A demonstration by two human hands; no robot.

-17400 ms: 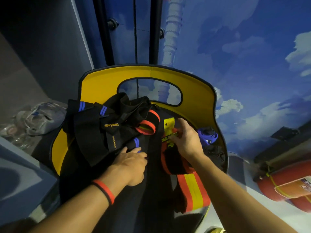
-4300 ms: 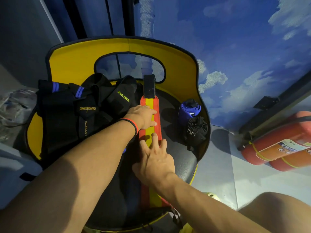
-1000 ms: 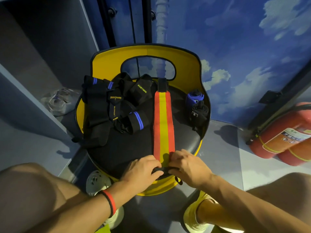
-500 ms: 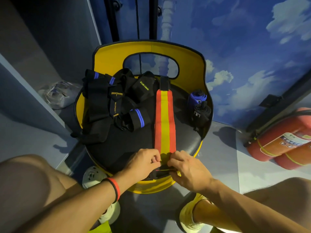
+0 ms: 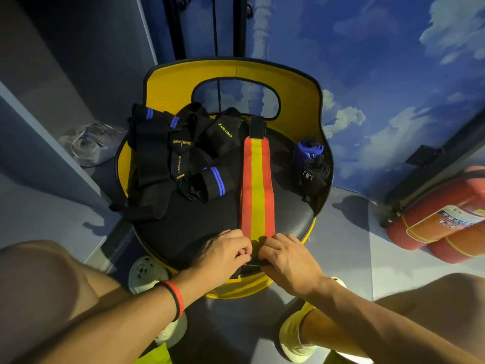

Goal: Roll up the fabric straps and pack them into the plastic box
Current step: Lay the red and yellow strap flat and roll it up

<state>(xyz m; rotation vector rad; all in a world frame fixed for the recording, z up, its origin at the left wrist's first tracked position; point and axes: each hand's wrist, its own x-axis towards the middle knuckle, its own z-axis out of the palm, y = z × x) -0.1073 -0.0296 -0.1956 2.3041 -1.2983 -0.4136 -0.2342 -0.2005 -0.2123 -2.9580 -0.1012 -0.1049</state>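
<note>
1. Head view, hands: both hands meet at the near edge of the black seat pad (image 5: 199,222). Left hand (image 5: 225,254) and right hand (image 5: 286,258) are curled, pinching the near end of the red-and-yellow strap (image 5: 257,185) between them, where a first fold appears to be forming.
2. Head view, strap: it lies flat along the seat pad, its black tab (image 5: 256,126) at the far end.
3. Head view, other items: a heap of black straps (image 5: 178,158) sits on the pad's left half; two finished rolls, blue roll (image 5: 308,151) and black roll (image 5: 315,174), rest at its right rim.
4. Box: a clear container (image 5: 89,145) lies on the floor left of the pad; whether it is the packing box cannot be told.
5. Risk, as judged: uneven pressure from the two hands would skew the roll into a cone; a loose first turn would let it unwind.
</note>
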